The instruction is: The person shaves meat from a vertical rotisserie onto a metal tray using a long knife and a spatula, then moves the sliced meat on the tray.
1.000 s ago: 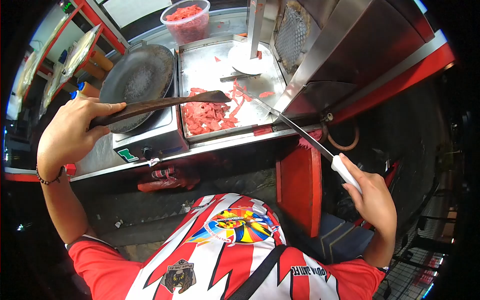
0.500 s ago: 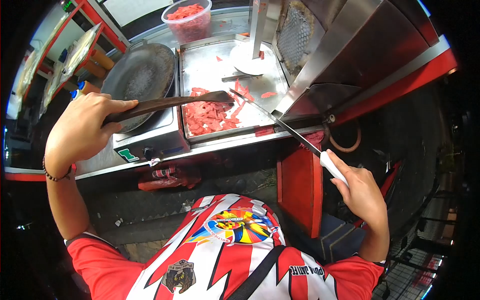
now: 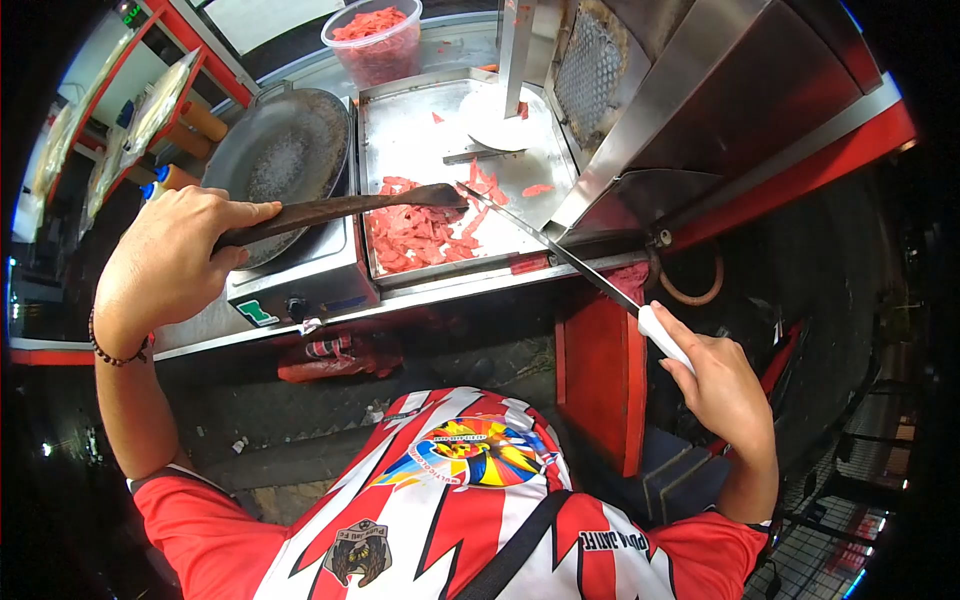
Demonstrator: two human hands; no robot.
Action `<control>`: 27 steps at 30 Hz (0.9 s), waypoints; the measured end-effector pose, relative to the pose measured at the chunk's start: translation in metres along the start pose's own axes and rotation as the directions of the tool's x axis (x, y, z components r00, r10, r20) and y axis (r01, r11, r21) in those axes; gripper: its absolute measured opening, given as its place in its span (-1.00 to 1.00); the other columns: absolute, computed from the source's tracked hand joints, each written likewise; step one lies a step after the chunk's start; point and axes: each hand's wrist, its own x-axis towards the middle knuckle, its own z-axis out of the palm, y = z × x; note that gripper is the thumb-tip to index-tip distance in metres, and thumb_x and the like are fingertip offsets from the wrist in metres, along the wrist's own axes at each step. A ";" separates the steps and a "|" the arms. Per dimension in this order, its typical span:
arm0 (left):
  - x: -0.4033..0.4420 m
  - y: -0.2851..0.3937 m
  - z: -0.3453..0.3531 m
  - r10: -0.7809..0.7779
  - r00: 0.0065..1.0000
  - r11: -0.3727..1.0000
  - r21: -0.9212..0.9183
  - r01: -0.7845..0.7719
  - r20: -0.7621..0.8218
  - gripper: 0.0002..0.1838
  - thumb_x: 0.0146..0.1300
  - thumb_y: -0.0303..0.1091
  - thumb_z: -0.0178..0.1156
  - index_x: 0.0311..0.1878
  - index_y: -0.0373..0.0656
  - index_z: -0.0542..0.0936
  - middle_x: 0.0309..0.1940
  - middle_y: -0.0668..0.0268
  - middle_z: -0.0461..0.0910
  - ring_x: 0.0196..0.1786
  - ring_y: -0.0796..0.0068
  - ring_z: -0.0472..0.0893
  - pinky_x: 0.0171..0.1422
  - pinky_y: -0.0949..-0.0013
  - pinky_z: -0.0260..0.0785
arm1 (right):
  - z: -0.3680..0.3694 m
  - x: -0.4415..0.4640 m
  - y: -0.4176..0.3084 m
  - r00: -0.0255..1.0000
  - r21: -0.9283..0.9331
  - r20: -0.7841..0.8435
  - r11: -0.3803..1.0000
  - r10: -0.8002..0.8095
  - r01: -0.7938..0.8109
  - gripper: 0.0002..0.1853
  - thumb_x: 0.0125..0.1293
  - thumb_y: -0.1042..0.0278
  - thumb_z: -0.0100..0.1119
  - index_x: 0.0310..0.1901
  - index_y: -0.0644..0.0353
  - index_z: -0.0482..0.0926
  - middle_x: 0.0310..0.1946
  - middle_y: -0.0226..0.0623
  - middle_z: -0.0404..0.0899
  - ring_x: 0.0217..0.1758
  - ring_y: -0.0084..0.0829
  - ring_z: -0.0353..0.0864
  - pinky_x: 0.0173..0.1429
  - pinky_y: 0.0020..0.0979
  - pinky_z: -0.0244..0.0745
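Note:
My left hand (image 3: pixel 165 255) is closed around the handle of a dark wooden spatula (image 3: pixel 345 206), index finger laid along it. The spatula's flat end lies over a heap of reddish sliced meat pieces (image 3: pixel 415 235) in a shallow metal tray (image 3: pixel 372 120). In my right hand (image 3: pixel 725 385) is the white handle of a long knife (image 3: pixel 570 257). Its blade slants up and left over the tray's front edge, with the tip close to the spatula's end and a few loose slices. A round white plate-like piece (image 3: pixel 495 115) sits at the tray's back, under an upright metal post.
A black wok (image 3: pixel 285 150) rests on a stove (image 3: pixel 300 285) left of the tray. Behind the tray stands a clear tub (image 3: pixel 372 50) of red slices. Slanted metal panels (image 3: pixel 690 100) rise at the right. A red plastic bag (image 3: pixel 340 357) lies below the counter.
Almost nothing differs. My left hand and the spatula have shifted very slightly to the right; the knife stays nearly in place, its tip still beside the spatula's end.

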 end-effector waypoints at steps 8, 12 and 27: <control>0.003 0.000 0.000 -0.026 1.000 1.000 0.013 0.026 0.010 -0.44 0.14 -0.48 0.42 0.29 -0.02 0.75 -0.14 0.03 0.74 0.00 -0.03 0.65 0.16 0.02 0.41 | 0.007 0.004 -0.001 0.999 0.017 -0.016 0.999 -0.032 0.033 -0.30 0.42 0.45 0.29 0.57 0.10 0.36 -0.27 0.16 0.70 -0.22 0.17 0.72 -0.06 0.08 0.57; 0.003 0.003 -0.002 -0.028 1.000 0.999 0.033 0.028 -0.012 -0.46 0.14 -0.49 0.42 0.26 -0.02 0.77 -0.17 0.04 0.74 -0.03 -0.02 0.65 0.13 0.01 0.41 | 0.014 0.009 -0.003 0.999 -0.012 -0.015 0.999 -0.036 0.036 -0.31 0.44 0.43 0.28 0.58 0.07 0.36 -0.29 0.14 0.70 -0.24 0.16 0.72 -0.09 0.08 0.59; 0.004 0.015 0.002 -0.002 0.997 0.993 0.121 0.011 -0.074 -0.47 0.14 -0.48 0.41 0.23 0.04 0.78 -0.23 0.08 0.70 -0.05 0.01 0.64 0.12 0.04 0.47 | -0.005 -0.030 -0.016 0.994 -0.142 0.092 0.989 0.058 -0.044 -0.26 0.42 0.45 0.29 0.61 0.02 0.31 -0.33 0.12 0.68 -0.30 0.13 0.72 -0.12 0.06 0.61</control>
